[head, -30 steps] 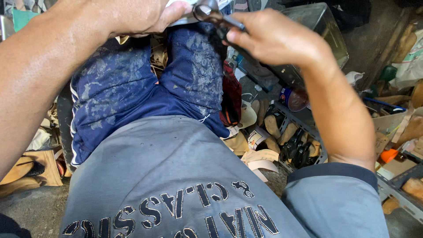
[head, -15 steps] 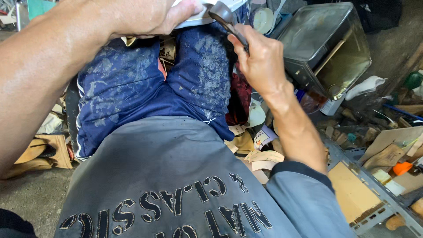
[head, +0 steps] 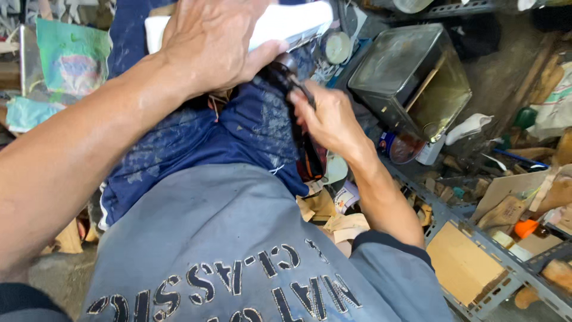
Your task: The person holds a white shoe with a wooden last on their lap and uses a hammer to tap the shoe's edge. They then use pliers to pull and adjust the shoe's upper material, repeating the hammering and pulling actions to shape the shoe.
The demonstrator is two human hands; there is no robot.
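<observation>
My left hand (head: 211,45) presses down on a white shoe sole (head: 286,21) resting on my knees, fingers wrapped over its top. My right hand (head: 330,119) grips a dark metal tool (head: 286,74) by its handle, with the tool's head right under the sole's edge beside my left thumb. Blue worn trousers (head: 179,149) and my grey printed shirt (head: 208,250) fill the lower middle of the view. Most of the sole is hidden under my left hand.
A large open metal tin (head: 411,77) stands at the right. Below it are a round can (head: 396,146), scraps of leather and cardboard (head: 462,262) on a metal rack (head: 500,256), and an orange cap (head: 525,228). A green cloth (head: 71,59) hangs at the upper left.
My right hand has dropped lower and closer to my body, bringing the tool down under the sole's edge. The view has tilted up, so the sole and left hand sit lower in view.
</observation>
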